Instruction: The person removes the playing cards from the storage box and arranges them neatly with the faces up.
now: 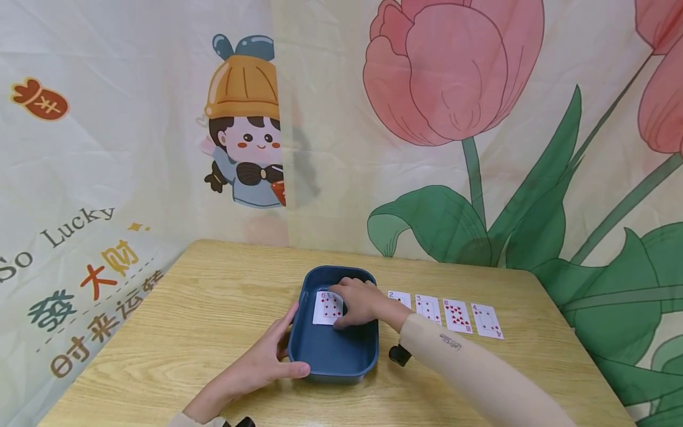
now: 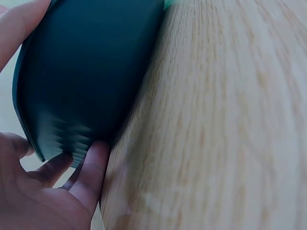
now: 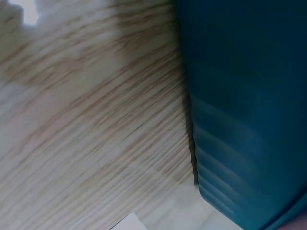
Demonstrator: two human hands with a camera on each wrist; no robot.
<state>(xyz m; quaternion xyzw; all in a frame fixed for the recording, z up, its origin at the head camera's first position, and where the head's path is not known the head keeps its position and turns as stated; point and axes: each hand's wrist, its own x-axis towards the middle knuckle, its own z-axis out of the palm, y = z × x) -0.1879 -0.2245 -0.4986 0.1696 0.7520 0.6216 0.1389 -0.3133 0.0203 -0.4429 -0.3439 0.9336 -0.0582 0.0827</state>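
Note:
A deep blue plastic tray [image 1: 333, 357] with rounded corners sits on the wooden table. My left hand [image 1: 261, 356] holds its left side, with the thumb at the near rim and the other fingers against the outer wall; the left wrist view shows those fingers [image 2: 93, 165] against the ribbed end of the tray. Inside the tray my right hand [image 1: 360, 303] pinches a playing card, a six of diamonds [image 1: 326, 309], at its right side. The hand covers part of that card. In the right wrist view only the tray's outer wall [image 3: 230, 120] shows clearly.
Right of the tray a row of face-up playing cards lies on the table [image 1: 213, 302]: a two [image 1: 397, 296] partly behind the right wrist, a three of diamonds [image 1: 428, 308], a ten of hearts [image 1: 458, 315] and a four of diamonds [image 1: 487, 321]. A printed curtain [image 1: 331, 118] hangs behind.

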